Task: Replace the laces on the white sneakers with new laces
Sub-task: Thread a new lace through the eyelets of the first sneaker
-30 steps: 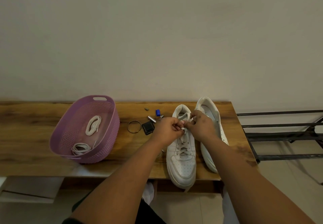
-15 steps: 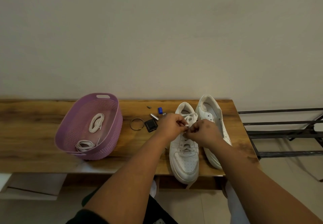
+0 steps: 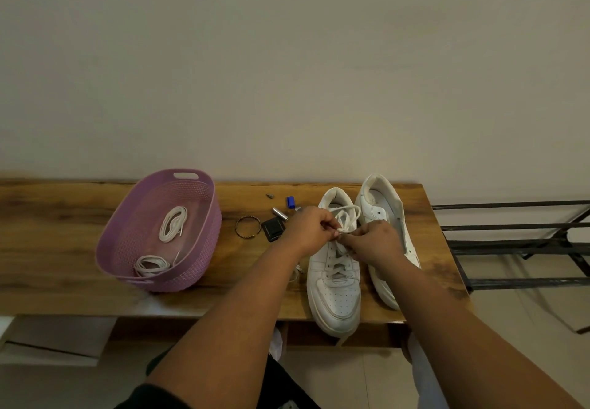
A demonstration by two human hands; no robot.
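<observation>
a plain pale wall fills the upper part of the head view, and a wooden table (image 3: 64, 242) runs along its foot. a dark metal rack (image 3: 517, 245) stands to the right of the table.

two white sneakers stand side by side near the table's right end, toes toward the person. the left sneaker (image 3: 335, 287) is laced and its toe juts over the front edge. the right sneaker (image 3: 383, 204) leans outward, partly hidden behind the right forearm.

both hands meet over the left sneaker's upper eyelets. the left hand (image 3: 306, 231) has its fingers curled and pinches the white lace (image 3: 346, 220), which rises in loops above the tongue. the right hand (image 3: 373, 241) is also curled, pinching the same lace just beside the left fingertips.

a purple basket (image 3: 204, 249) sits well to the left, holding two coiled white laces (image 3: 172, 223). between basket and sneakers lie a ring (image 3: 247, 226), a small black square thing (image 3: 273, 228), a silver cylinder (image 3: 279, 213) and a blue cap (image 3: 290, 201).
</observation>
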